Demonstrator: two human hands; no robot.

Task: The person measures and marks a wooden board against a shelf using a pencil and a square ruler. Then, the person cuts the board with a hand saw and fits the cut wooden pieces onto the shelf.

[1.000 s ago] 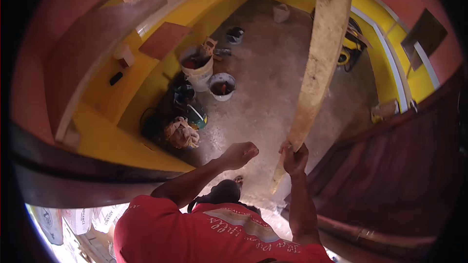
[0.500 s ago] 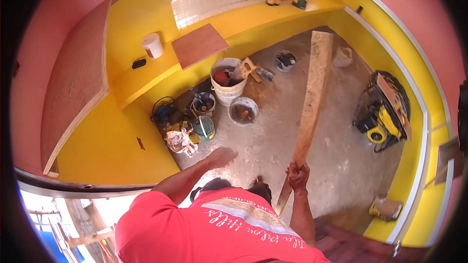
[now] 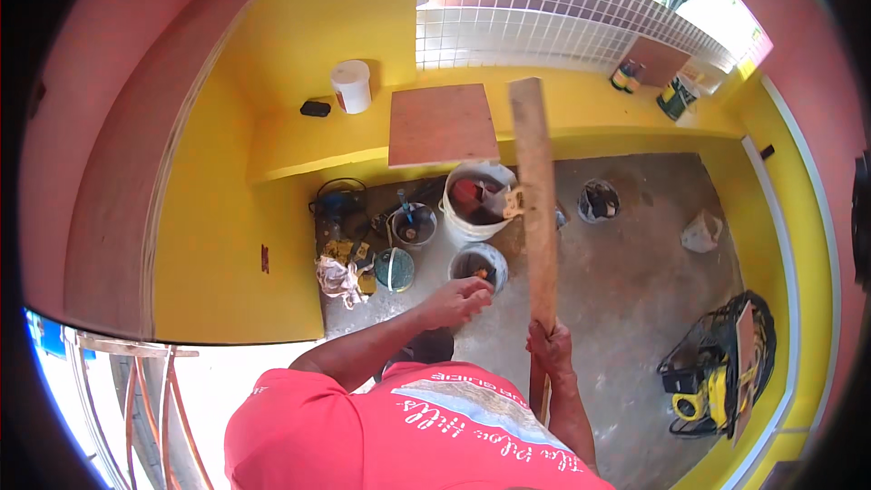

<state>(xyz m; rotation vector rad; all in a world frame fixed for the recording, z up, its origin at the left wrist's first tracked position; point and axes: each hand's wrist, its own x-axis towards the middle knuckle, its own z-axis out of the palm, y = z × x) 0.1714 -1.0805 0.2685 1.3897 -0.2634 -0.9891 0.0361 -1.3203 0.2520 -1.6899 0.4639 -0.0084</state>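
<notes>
A long wooden plank (image 3: 537,218) rises in front of me, its far end reaching up to the yellow ledge. My right hand (image 3: 550,347) is wrapped round its lower part, and the tail of the plank passes down beside my right forearm. To the left of the plank, my left hand (image 3: 458,302) hovers apart from it with loosely bent fingers and nothing in them. Beneath that hand in the picture stands a small grey bucket (image 3: 464,265) with an orange thing inside. Behind it is a larger white bucket (image 3: 463,225) holding tools, partly covered by the plank.
On the yellow ledge (image 3: 363,141) lie a reddish-brown board (image 3: 443,122), a white tub (image 3: 351,86) and a dark can (image 3: 678,97). A green-lidded pail (image 3: 394,269) and crumpled material (image 3: 340,279) sit at the left. A yellow-and-black machine (image 3: 703,381) stands at the right.
The view has turned toward the right and the ledge. The plank now stands more upright, its top shifted left. My left hand has come closer to the plank; my right keeps its grip.
</notes>
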